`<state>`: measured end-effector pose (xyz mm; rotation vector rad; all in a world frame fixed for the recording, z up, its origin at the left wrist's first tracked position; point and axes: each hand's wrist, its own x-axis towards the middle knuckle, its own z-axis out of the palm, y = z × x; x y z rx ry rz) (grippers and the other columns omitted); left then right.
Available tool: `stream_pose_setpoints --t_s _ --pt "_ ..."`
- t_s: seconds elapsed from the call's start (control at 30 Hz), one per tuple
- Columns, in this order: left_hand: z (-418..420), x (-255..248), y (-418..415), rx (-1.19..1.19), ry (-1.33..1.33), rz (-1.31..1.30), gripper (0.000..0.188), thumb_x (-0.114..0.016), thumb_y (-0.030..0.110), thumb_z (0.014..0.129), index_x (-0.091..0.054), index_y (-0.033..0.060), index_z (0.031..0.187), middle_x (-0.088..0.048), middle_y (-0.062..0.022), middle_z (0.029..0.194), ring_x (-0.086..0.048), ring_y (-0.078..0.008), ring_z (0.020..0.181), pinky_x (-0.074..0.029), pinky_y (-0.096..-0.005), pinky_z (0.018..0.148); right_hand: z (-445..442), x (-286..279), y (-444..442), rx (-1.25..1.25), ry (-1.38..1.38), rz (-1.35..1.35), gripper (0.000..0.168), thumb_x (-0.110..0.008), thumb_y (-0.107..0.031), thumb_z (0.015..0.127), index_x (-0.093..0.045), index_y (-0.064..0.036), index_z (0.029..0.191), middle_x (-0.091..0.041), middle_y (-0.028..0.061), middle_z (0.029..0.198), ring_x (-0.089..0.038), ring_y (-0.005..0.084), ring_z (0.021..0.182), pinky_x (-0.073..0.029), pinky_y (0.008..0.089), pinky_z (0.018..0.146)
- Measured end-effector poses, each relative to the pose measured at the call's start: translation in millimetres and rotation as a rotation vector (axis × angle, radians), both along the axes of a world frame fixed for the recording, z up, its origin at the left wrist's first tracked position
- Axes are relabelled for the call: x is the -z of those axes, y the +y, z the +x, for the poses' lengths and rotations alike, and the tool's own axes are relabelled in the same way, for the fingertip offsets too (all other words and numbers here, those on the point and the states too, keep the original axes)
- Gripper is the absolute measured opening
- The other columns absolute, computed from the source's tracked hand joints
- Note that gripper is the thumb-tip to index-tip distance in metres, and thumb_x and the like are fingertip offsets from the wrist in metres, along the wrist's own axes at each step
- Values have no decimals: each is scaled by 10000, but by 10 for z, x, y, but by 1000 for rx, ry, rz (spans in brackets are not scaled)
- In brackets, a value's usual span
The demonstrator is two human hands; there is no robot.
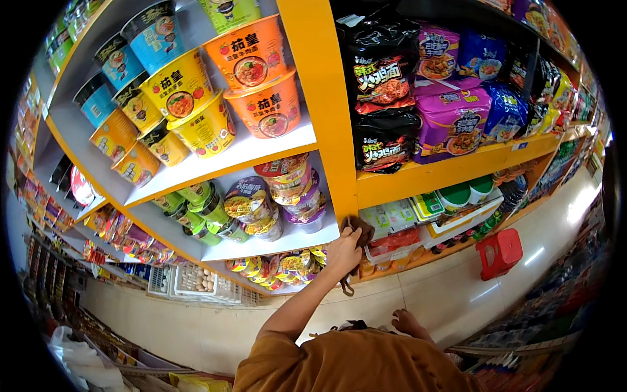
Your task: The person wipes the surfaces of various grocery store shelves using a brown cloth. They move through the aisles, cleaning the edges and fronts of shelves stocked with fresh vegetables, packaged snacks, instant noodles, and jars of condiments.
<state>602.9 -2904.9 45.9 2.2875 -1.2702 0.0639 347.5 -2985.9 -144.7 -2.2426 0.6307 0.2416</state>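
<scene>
My left hand (344, 252) grips a crumpled dark brown cloth (360, 232) and presses it against the yellow upright post (338, 186) between two shelf units. Part of the cloth and a loop hang below the hand. My right hand (405, 321) is low by my body, over the floor, with fingers loosely bent and nothing visible in it. To the left of the post stand stacked cup noodles (250, 201) and orange instant noodle tubs (264, 105). On its right are black noodle packs (384, 88) and a purple noodle pack (453, 122).
A red plastic stool (499, 254) stands on the tiled floor at the right. Plastic crates (196, 281), one with eggs, are at the lower left. A clear bin (394, 249) with red bags sits low beside the post. More stocked shelves line the lower right edge.
</scene>
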Motion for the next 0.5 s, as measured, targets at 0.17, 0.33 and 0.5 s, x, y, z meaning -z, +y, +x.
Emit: stream_pose_setpoints --t_s 0.17,0.33,0.5 --pt "-249 -716 400 104 142 -558 469 -561 -16 624 -513 15 1089 -526 -146 891 -553 -289 752 -443 -296 656 -38 -63 -82 -28 98 70 360 -532 -234 705 -530 -8 985 -507 214 1005 -480 353 950 -398 405 816" --pt "-98 -1429 402 -72 -403 -921 453 -561 -83 629 -506 -39 1076 -518 -163 893 -529 -263 764 -426 -289 680 86 24 -234 -91 82 61 367 -510 -220 717 -513 4 1008 -496 218 1030 -462 349 981 -388 399 833" --pt "344 -1574 319 -193 -703 -690 495 -598 -32 595 -516 19 1081 -518 -166 919 -546 -306 758 -458 -321 627 383 -137 -243 -163 16 35 357 -504 -211 722 -517 9 1004 -495 224 1038 -474 351 963 -393 391 828"
